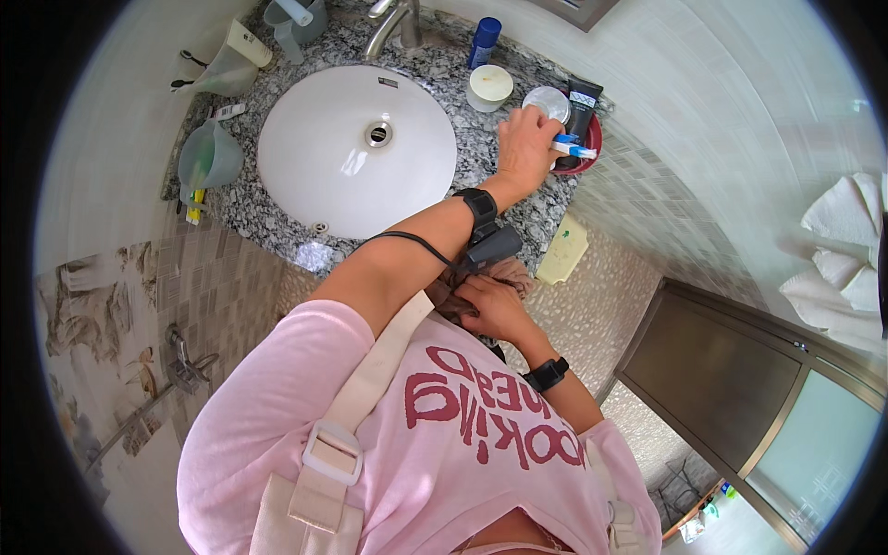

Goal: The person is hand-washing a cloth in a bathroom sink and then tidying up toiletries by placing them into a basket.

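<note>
My left hand [528, 147] reaches across the granite counter to a red bowl [595, 142] at its right end. Its fingers are curled around a slim blue-and-white item [574, 148], whose exact kind is unclear. A black tube [583, 104] and a round jar with a clear lid [547, 104] are beside the fingers, the tube standing in the bowl. Below the counter's front edge, close to my body, my right hand [496, 305] grips a bunched brown cloth [452, 297]. The left forearm and its wrist device partly cover the cloth.
The white sink basin [312, 152] lies left of my left hand, below a metal faucet [395, 31]. A cream-lidded jar [490, 88] and a blue-capped can [484, 43] stand behind. Plastic cups [211, 154] line the left side. A pale yellow board [563, 250] is beside the counter.
</note>
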